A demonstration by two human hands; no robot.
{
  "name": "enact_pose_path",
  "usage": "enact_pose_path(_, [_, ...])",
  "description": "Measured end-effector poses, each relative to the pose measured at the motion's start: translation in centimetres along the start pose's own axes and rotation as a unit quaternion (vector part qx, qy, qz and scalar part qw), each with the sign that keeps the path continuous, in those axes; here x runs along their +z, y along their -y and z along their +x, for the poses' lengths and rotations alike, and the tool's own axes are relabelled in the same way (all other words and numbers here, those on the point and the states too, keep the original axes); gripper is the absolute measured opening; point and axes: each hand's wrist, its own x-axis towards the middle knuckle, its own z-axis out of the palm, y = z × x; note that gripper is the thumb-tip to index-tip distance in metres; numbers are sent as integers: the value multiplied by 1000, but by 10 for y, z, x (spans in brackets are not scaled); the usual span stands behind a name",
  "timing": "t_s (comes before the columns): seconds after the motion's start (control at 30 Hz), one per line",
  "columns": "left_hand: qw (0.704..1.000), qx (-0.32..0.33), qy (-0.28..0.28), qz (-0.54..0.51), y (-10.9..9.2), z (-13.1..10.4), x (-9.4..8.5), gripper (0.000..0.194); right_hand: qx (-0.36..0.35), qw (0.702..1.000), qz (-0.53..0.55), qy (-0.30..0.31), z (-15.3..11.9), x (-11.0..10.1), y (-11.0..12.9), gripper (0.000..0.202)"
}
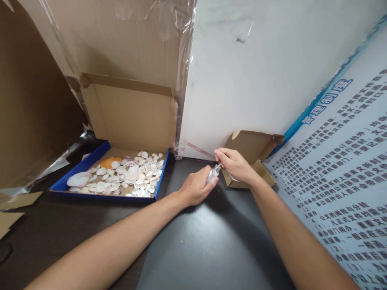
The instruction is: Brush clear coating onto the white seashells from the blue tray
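Observation:
My left hand (198,185) is wrapped round a small silvery-grey bottle-like object (214,174), which tilts up to the right and has a ridged, shiny neck. The fingers of my right hand (230,161) are pinched together right at that neck. What they hold there is too small and covered to make out. Both hands are above the dark grey mat (193,241), in front of a small open cardboard box (238,184) whose inside is partly hidden by my right hand.
At the left stands an open blue-edged box (102,195) of white seashells (133,173), with an orange shell (110,162) among them. Tall cardboard (130,48) and a white panel (242,80) rise behind. A printed board (341,161) leans along the right. Cardboard scraps (21,200) lie far left.

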Motion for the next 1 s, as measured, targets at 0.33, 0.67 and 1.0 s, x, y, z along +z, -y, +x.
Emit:
enact_pose_path(0.33, [1000, 13, 2, -5, 0, 0, -1, 31, 24, 999, 20, 10, -2, 3, 4, 24])
enact_pose_path(0.67, [1000, 3, 3, -2, -2, 1, 0, 28, 71, 997, -7, 11, -3, 3, 7, 16])
enact_pose_path(1.0, [1000, 3, 3, 1, 1, 3, 3, 27, 56, 992, -113, 1, -6, 0, 18, 15])
